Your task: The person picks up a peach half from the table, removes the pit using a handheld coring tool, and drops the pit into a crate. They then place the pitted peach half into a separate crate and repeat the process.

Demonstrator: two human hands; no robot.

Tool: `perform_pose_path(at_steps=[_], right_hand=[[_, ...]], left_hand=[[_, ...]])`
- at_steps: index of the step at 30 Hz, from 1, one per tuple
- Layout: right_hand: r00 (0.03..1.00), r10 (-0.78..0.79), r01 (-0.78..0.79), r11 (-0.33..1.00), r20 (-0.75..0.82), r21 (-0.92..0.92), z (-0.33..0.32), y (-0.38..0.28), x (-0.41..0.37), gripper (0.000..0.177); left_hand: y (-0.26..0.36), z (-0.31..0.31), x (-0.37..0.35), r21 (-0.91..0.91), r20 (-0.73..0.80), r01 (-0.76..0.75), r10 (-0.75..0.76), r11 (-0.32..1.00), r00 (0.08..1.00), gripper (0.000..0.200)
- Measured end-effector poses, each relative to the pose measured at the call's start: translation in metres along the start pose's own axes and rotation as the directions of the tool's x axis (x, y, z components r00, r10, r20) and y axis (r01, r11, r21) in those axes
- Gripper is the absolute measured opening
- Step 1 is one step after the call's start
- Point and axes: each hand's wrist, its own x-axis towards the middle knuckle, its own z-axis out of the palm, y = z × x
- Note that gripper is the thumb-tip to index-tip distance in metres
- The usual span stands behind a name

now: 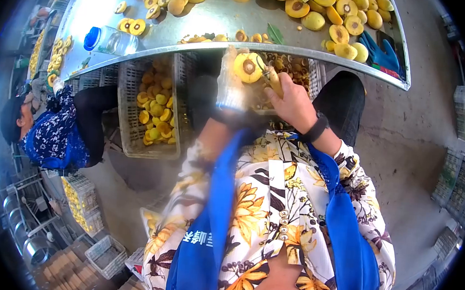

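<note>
My left hand [231, 88], in a worn whitish glove, is closed around a halved yellow peach [248, 67], its cut face with the brown centre turned up. In my right hand [296, 102], bare with a dark band on the wrist, is a pitting tool [273, 81] with a yellowish handle. The tool's thin curved metal end meets the peach's right edge, close to the brown centre. Both hands are just in front of the metal table's edge, over a crate [314, 78] of brownish pits and scraps. Motion blurs my left forearm.
Many peach halves [314, 20] lie on the metal table [219, 23], beside a blue-capped bottle [113, 41] and blue gloves [382, 52]. A crate of peach pieces [123, 110] stands below left. Another person [56, 127] sits at far left. Stacked crates [464, 112] line the right.
</note>
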Motion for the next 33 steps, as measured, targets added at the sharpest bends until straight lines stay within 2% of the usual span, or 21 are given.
perform_pose_path(at_steps=[4, 7, 10, 12, 14, 16, 17, 19, 21, 23, 26, 27, 29, 30, 32, 33], right_hand=[[0.998, -0.046, 0.045, 0.999, 0.054, 0.003, 0.004, 0.006, 0.000, 0.029], [0.997, -0.059, 0.060, 0.998, 0.047, -0.007, 0.006, 0.005, 0.000, 0.028], [0.997, -0.068, 0.069, 0.998, 0.031, -0.016, 0.008, -0.003, -0.003, 0.026], [0.996, -0.073, 0.074, 0.997, 0.049, -0.026, 0.004, -0.010, -0.005, 0.025], [0.996, -0.062, 0.063, 0.998, 0.058, -0.017, 0.010, -0.004, -0.006, 0.024], [0.993, -0.066, 0.069, 0.997, 0.102, -0.028, 0.012, 0.001, -0.006, 0.024], [0.987, -0.074, 0.080, 0.996, 0.142, -0.042, 0.012, 0.004, -0.006, 0.024], [0.972, -0.074, 0.084, 0.996, 0.223, -0.036, 0.009, 0.004, -0.001, 0.024], [0.946, -0.061, 0.062, 0.998, 0.319, 0.004, 0.002, -0.002, 0.002, 0.026], [0.972, -0.080, 0.053, 0.991, 0.223, 0.123, 0.005, -0.002, 0.001, 0.029], [0.984, -0.122, 0.069, 0.934, 0.130, 0.349, 0.014, -0.003, 0.003, 0.031], [0.985, -0.135, 0.076, 0.899, 0.108, 0.431, 0.016, -0.005, 0.003, 0.032], [0.935, 0.041, -0.212, 0.862, 0.353, 0.461, 0.003, -0.017, -0.002, 0.027], [0.873, 0.120, -0.353, 0.824, 0.472, 0.443, -0.002, -0.023, -0.004, 0.024], [0.849, 0.123, -0.410, 0.766, 0.513, 0.495, 0.006, -0.019, -0.007, 0.022], [0.839, 0.121, -0.435, 0.733, 0.530, 0.522, 0.009, -0.017, -0.008, 0.021]], left_hand=[[-0.008, -0.003, 0.004, 0.009, 0.158, -0.088, 0.085, 0.996, 0.984, 0.040], [-0.012, -0.008, 0.009, 0.016, 0.111, -0.136, 0.133, 0.991, 0.985, 0.038], [-0.019, -0.013, 0.013, 0.106, 0.079, -0.235, 0.227, 0.966, 0.971, 0.036], [-0.027, -0.015, 0.014, 0.284, 0.119, -0.430, 0.413, 0.857, 0.903, 0.034], [-0.029, -0.018, 0.016, 0.361, 0.107, -0.431, 0.423, 0.827, 0.900, 0.035], [-0.021, -0.018, 0.018, 0.337, 0.016, -0.254, 0.264, 0.907, 0.964, 0.040], [-0.012, -0.014, 0.016, 0.423, 0.049, -0.169, 0.164, 0.890, 0.985, 0.042], [0.011, -0.005, 0.013, 0.589, 0.086, -0.013, -0.047, 0.808, 0.995, 0.048], [0.020, -0.010, 0.026, 0.717, 0.161, 0.002, -0.168, 0.697, 0.973, 0.053], [0.022, -0.005, 0.020, 0.532, 0.216, -0.064, -0.061, 0.844, 0.975, 0.047], [0.001, -0.011, 0.015, 0.262, 0.218, -0.319, 0.266, 0.911, 0.939, 0.039], [-0.003, -0.006, 0.002, 0.408, 0.252, -0.432, 0.356, 0.804, 0.900, 0.031], [-0.011, -0.010, 0.005, 0.261, 0.080, -0.281, 0.269, 0.924, 0.960, 0.028], [-0.011, -0.014, 0.010, 0.181, 0.084, -0.177, 0.164, 0.967, 0.983, 0.027], [-0.006, -0.021, 0.019, 0.017, 0.122, 0.046, -0.047, 0.999, 0.991, 0.026], [-0.005, -0.020, 0.018, 0.041, 0.097, 0.053, -0.057, 0.998, 0.994, 0.026]])
